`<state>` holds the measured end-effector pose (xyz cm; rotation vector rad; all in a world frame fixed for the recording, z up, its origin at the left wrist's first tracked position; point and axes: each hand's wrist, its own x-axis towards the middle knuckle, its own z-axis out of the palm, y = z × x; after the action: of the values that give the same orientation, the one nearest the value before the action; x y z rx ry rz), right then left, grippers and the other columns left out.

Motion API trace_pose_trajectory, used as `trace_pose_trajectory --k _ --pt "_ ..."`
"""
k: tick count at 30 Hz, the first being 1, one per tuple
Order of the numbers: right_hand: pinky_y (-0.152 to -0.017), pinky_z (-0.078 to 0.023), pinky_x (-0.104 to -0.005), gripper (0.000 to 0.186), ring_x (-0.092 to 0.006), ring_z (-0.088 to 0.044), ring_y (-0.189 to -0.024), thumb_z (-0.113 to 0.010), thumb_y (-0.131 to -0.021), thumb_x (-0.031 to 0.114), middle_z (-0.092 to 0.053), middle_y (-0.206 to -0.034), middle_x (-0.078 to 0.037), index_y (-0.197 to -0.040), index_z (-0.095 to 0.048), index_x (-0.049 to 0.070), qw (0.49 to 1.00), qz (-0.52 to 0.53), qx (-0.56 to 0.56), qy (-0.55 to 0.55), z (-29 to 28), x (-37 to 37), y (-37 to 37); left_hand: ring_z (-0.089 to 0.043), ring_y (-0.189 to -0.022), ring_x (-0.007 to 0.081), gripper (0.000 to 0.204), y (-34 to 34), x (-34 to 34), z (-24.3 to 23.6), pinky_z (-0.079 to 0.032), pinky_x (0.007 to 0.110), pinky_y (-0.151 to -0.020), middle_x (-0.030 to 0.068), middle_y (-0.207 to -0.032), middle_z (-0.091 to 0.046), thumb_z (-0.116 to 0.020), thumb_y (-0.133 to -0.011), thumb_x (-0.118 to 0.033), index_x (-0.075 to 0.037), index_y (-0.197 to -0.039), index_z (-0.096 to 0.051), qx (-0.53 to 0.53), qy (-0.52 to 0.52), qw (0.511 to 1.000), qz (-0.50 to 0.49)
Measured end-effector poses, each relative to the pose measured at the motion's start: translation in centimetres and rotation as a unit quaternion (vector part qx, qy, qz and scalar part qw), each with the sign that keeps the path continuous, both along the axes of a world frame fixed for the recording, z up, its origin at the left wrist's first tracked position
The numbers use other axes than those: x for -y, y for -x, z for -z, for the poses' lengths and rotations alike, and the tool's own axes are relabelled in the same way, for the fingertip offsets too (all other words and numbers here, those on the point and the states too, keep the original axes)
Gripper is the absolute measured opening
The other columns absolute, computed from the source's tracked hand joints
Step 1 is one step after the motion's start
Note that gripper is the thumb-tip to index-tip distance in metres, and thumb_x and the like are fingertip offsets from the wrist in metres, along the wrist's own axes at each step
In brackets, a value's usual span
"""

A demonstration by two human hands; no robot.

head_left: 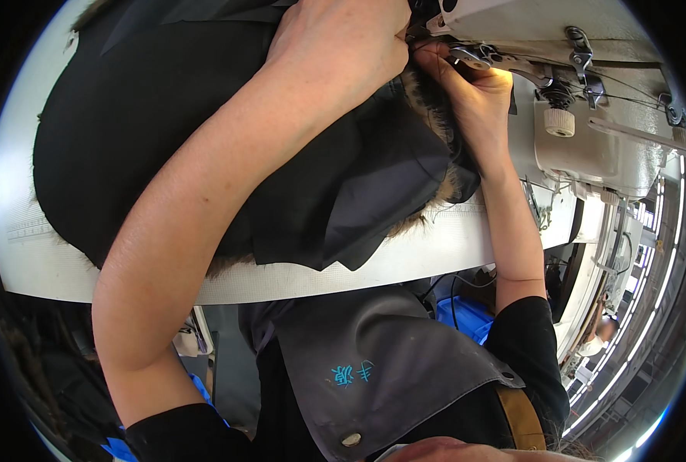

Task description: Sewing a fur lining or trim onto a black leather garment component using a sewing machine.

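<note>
A grey apron (374, 362) hangs nearest, just below the white counter (435, 254) edge. Black fabric (166, 131) with a fur trim (435, 100) covers most of the counter, one fold overhanging its near edge. The left hand (343, 46) presses flat on the fabric; the right hand (474, 92) pinches the trim beside the sewing machine (589, 115), leaving little room.

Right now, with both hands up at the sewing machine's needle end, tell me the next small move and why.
Probably ease the black fabric a touch further under the sewing machine head. The left hand presses flat on the cloth beside the needle area, the right hand pinches the fur-trimmed edge just below the metal parts, and most of the garment lies bunched on the white table.
</note>
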<state>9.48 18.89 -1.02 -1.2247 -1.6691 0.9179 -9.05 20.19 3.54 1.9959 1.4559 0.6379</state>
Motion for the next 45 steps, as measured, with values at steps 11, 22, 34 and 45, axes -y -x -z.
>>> trace_pose_trajectory --k 11,22,34,45 --pt "-0.068 -0.048 -0.0211 0.012 -0.0043 -0.059 -0.074 -0.065 -0.084 0.004 -0.07 -0.083 -0.002 -0.092 -0.07 -0.003 0.999 0.003 -0.02 -0.03 0.3 -0.1 0.3 -0.065 -0.078 0.0382 0.018 0.0 0.0 0.1 -0.053 0.043 -0.073 0.0248 -0.078 -0.064 -0.061 -0.078 -0.011 0.005 -0.081 -0.069 -0.01 -0.021 1.0 -0.002" --pt "-0.071 -0.05 -0.0204 0.012 -0.0056 -0.063 -0.077 -0.067 -0.083 0.002 -0.071 -0.086 -0.004 -0.094 -0.07 -0.002 0.999 0.014 -0.036 0.025 0.3 0.1 -0.4 -0.066 -0.077 0.0364 0.017 -0.1 -0.2 0.8 -0.053 0.043 -0.073 0.0232 -0.077 -0.065 -0.061 -0.078 -0.011 0.003 -0.082 -0.07 -0.022 -0.031 0.999 0.002" --pt "-0.079 -0.051 -0.0225 0.011 -0.0093 -0.064 -0.084 -0.067 -0.084 -0.002 -0.07 -0.09 -0.005 -0.095 -0.069 -0.002 0.999 -0.013 -0.038 -0.003 0.3 -0.2 0.4 -0.065 -0.077 0.0372 0.017 -0.1 -0.1 0.4 -0.053 0.043 -0.073 0.0228 -0.076 -0.065 -0.061 -0.078 -0.012 0.003 -0.079 -0.07 -0.033 -0.024 0.999 0.003" --pt "-0.073 -0.051 -0.0215 0.01 -0.0074 -0.062 -0.079 -0.066 -0.084 -0.001 -0.07 -0.088 -0.004 -0.094 -0.07 -0.002 1.0 -0.001 -0.013 -0.023 -0.1 0.0 0.6 -0.065 -0.077 0.0365 0.019 0.3 -0.3 0.3 -0.052 0.041 -0.073 0.0232 -0.077 -0.065 -0.066 -0.078 -0.014 0.003 -0.085 -0.07 0.045 0.004 0.999 0.014"
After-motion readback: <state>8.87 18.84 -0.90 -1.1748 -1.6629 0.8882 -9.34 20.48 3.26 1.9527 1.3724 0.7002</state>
